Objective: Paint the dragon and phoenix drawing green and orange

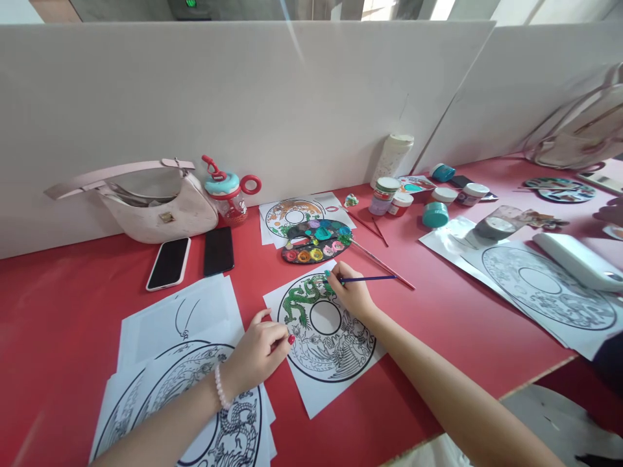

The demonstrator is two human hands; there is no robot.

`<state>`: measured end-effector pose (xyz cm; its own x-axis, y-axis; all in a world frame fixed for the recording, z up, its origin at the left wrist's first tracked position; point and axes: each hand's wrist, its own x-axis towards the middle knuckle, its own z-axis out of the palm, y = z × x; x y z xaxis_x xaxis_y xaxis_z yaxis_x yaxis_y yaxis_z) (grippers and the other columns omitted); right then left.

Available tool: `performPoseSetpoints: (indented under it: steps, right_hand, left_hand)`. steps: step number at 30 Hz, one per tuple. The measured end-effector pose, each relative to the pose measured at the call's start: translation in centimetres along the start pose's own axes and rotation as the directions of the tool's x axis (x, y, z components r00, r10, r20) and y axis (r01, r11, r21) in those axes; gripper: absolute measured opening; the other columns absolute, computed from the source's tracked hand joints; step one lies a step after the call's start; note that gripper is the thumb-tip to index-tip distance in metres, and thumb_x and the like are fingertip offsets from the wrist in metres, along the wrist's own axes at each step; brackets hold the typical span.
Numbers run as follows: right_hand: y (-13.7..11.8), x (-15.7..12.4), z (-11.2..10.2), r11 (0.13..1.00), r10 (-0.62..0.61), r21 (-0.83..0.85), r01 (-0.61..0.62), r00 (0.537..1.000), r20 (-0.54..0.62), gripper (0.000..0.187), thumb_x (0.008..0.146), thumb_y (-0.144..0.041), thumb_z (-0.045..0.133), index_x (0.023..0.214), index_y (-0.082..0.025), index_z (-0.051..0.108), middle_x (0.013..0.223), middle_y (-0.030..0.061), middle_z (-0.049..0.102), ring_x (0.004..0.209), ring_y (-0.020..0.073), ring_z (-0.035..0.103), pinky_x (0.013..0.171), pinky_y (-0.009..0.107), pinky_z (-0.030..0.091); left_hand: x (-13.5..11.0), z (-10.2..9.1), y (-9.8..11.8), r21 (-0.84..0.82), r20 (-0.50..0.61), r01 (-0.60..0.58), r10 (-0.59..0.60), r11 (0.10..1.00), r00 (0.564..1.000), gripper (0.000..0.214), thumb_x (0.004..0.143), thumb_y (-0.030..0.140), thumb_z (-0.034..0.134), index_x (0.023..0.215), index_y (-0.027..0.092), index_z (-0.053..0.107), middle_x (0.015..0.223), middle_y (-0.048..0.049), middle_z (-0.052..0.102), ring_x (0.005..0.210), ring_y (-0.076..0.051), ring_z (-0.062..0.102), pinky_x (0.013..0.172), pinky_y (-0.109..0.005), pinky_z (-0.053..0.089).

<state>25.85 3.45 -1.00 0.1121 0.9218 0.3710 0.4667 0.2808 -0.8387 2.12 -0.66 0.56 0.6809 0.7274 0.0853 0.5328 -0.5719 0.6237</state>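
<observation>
My right hand (351,290) pinches a thin paintbrush (372,279) with a dark blue handle, its tip hidden by my fingers at the top of the printed sheet (311,395). That sheet bears a ring-shaped dragon and phoenix drawing; the dragon (304,299) is painted green, while the phoenix is bare line work. My left hand (263,347) rests loosely curled on the sheet's left edge, holding nothing visible, a pink bead bracelet at its wrist. Just beyond the sheet lies a paint palette (296,241) of many colours, with a second brush (384,264) leaning on its right side.
Printed sheets (146,363) are stacked at left, below two phones (169,264), a handbag (160,214) and a red-handled cup (232,201). Paint jars (384,194) and a white bottle (393,159) stand back right. Another person's hand (610,213) shows at far right. A white partition (243,97) backs the red table.
</observation>
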Motion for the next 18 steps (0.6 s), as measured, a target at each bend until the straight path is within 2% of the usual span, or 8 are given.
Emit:
performPoseSetpoints:
  steps: [9,18]
  right_hand:
    - [-0.19,0.01,-0.12,0.999,-0.036,0.032,0.033,0.995,0.097,0.02,0.08,-0.029,0.048,0.064,-0.022,0.04,0.056,-0.0031,0.043,0.052,0.0107,0.038,0.05,0.024,0.034]
    - [-0.05,0.02,-0.04,0.998,-0.045,0.052,0.04,0.992,0.118,0.02,0.081,-0.029,0.046,0.064,-0.021,0.039,0.057,-0.003,0.043,0.052,0.0104,0.038,0.05,0.023,0.033]
  left_hand:
    - [-0.03,-0.02,0.03,-0.001,0.021,0.017,-0.017,1.0,1.0,0.031,0.092,0.024,0.033,0.061,0.019,0.031,0.055,0.0083,0.037,0.052,-0.009,0.038,0.107,-0.045,0.032]
    - [-0.01,-0.04,-0.01,-0.008,0.038,0.032,-0.032,0.999,0.999,0.031,0.092,0.026,0.032,0.062,0.019,0.029,0.055,0.0082,0.036,0.052,-0.008,0.037,0.107,-0.044,0.031]
